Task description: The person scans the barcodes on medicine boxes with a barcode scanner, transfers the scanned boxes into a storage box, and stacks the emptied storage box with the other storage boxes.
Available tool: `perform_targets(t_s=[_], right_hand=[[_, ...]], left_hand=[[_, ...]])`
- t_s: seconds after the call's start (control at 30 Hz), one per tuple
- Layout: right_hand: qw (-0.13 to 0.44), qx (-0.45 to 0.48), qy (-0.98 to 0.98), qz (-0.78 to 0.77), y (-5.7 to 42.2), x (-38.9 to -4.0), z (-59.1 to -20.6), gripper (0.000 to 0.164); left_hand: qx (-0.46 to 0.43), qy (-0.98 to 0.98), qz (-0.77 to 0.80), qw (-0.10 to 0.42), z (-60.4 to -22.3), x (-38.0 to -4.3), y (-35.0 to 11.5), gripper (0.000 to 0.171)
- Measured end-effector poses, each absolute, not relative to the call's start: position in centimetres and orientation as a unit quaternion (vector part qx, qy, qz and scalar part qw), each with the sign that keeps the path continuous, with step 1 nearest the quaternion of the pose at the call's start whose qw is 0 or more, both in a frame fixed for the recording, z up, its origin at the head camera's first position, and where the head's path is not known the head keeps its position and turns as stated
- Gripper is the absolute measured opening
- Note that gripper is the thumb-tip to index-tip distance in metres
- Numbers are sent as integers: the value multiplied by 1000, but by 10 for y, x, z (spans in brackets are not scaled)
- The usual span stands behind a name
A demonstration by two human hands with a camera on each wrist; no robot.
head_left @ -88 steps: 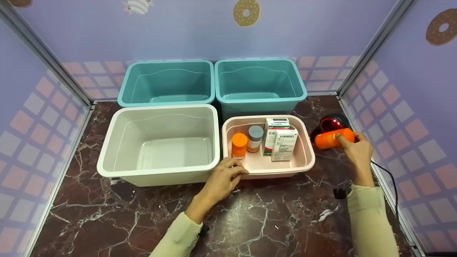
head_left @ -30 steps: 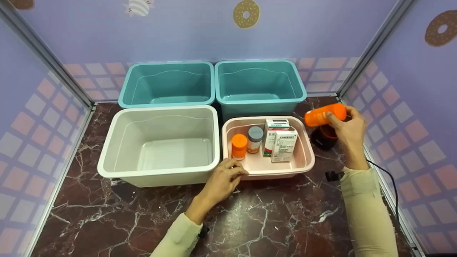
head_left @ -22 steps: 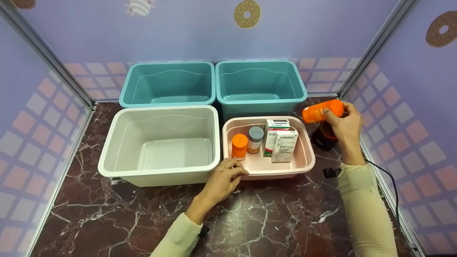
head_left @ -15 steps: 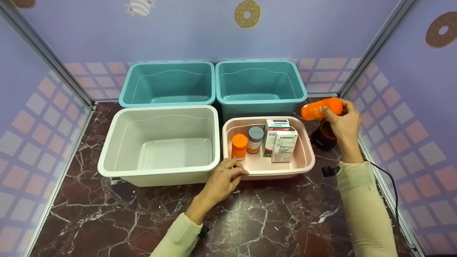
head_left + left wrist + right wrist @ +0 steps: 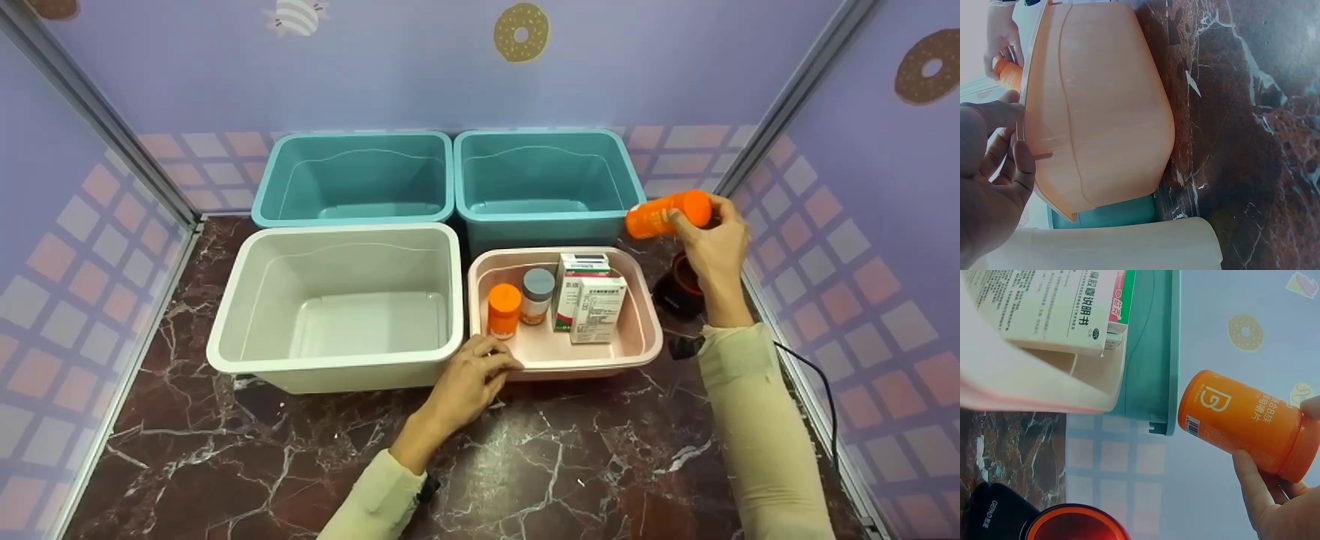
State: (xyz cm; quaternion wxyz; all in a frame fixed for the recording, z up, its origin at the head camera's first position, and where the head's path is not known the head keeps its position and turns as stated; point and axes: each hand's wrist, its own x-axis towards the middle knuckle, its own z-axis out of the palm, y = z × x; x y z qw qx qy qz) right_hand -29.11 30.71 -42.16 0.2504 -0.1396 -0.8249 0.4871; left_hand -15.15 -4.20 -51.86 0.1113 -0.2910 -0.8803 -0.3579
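Observation:
My right hand (image 5: 715, 238) grips an orange pill bottle (image 5: 1235, 419) near its capped end. The bottle is tilted on its side in the air, by the right end of the right teal bin (image 5: 551, 232). My left hand (image 5: 466, 379) pinches the front rim of the pink bin (image 5: 577, 366); the left wrist view shows the fingers curled at that rim (image 5: 1028, 84). Standing inside the pink bin are another orange bottle (image 5: 504, 309), a grey-capped bottle (image 5: 536, 296) and two white medicine boxes, one in front (image 5: 598, 309) and one behind (image 5: 570, 300).
Below my right hand a black scanner (image 5: 677, 292) stands on the dark marbled table (image 5: 555, 465). Its cable (image 5: 821, 367) runs along the right wall. A white bin (image 5: 337, 365) stands left of the pink one, with another teal bin (image 5: 360, 135) behind it. Patterned panels surround the table.
My right hand has lifted the orange bottle up and leftward from in front of the scanner, whose red lights no longer show. The left hand stays on the pink bin's rim.

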Motion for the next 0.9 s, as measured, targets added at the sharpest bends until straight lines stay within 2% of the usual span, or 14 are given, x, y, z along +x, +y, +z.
perform_targets(t_s=[0.27, 0.9], right_hand=[[240, -141, -813, 511, 301, -303, -416, 49], [242, -132, -824, 495, 278, -333, -414, 55]], left_hand=[[-292, -880, -359, 107, -519, -152, -42, 17], [-295, -882, -355, 96, -519, -152, -44, 18]])
